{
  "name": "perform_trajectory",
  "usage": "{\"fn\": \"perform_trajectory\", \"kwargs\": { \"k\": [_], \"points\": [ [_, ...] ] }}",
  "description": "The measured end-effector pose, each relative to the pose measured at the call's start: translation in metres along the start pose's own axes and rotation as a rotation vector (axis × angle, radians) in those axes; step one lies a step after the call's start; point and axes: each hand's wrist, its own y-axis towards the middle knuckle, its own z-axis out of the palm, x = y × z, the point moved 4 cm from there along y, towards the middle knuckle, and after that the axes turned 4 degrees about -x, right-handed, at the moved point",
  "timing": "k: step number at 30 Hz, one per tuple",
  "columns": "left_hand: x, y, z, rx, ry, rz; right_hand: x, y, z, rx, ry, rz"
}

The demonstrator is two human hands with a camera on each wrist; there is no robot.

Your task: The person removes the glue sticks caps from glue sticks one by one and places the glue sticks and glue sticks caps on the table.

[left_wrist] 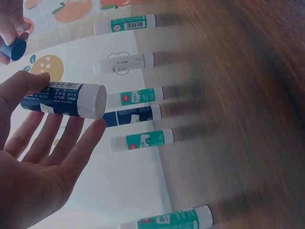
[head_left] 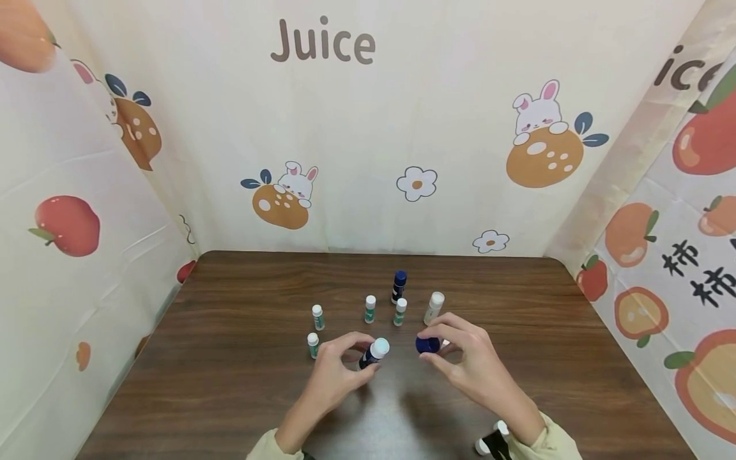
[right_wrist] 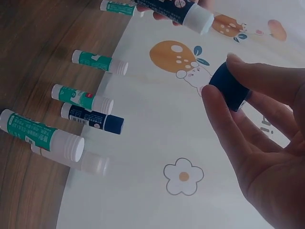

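Note:
The left hand [head_left: 339, 370] holds a dark blue glue stick [head_left: 370, 358] between thumb and fingers; its white top end faces up and bears no blue cap. In the right hand [head_left: 468, 361], thumb and fingertips pinch a dark blue cap [head_left: 427, 345], apart from the stick. The right wrist view shows the cap [right_wrist: 230, 87] held clear of the uncapped glue stick [right_wrist: 176, 12]. From the left wrist view, the thumb lies along the top of the stick [left_wrist: 71, 100], with the fingers under it.
Several small green-labelled glue sticks [head_left: 370, 310] stand on the brown table [head_left: 230, 383]. A capped dark blue stick [head_left: 399, 286] and a white one [head_left: 434, 308] stand behind the hands. A black and white object [head_left: 494, 442] is beside the right sleeve. Printed cloth surrounds the table.

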Motion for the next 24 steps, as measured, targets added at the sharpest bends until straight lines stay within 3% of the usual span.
{"fn": "perform_trajectory", "kwargs": {
  "k": [6, 10, 17, 24],
  "points": [
    [-0.026, -0.003, -0.011, 0.006, -0.020, -0.052, 0.000, -0.003, -0.003, -0.018, -0.019, -0.017],
    [-0.018, -0.006, -0.012, 0.007, -0.031, -0.079, 0.000, -0.006, -0.004, -0.026, -0.024, -0.021],
    [0.017, -0.013, -0.013, -0.004, -0.049, -0.117, -0.002, -0.010, -0.006, -0.041, -0.005, -0.045],
    [0.029, -0.021, -0.025, -0.020, -0.036, -0.138, -0.001, -0.015, -0.009, -0.051, -0.024, -0.037]
  ]
}}
